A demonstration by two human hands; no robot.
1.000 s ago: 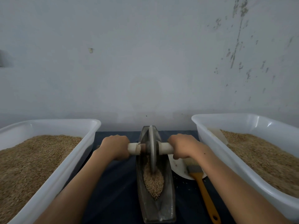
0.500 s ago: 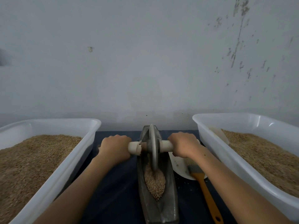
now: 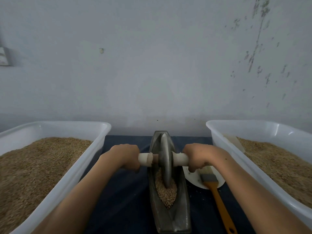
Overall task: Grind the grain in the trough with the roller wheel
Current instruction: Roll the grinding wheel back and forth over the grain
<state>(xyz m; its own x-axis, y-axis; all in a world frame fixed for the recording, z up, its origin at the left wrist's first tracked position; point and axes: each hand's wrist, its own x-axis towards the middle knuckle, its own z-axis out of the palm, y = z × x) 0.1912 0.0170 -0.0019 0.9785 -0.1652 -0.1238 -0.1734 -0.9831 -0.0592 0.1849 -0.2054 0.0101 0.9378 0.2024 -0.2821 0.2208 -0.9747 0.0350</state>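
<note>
Two white tubs (image 3: 94,149) (image 3: 219,144) of grain flank dark cloth (image 3: 125,200); orange-handled brush (image 3: 217,195) lies on white plate (image 3: 194,179).

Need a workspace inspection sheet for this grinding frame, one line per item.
Surface: dark cloth, a few pale specks.
Job's things: roller wheel upright in metal trough, standing in the grain.
Clutter: brush lying on white plate; left tub and right tub hold grain.
Grips: left hand and right hand each wrapped round a handle end.
Cables: nothing seen.
Surroundings: scuffed pale wall.
</note>
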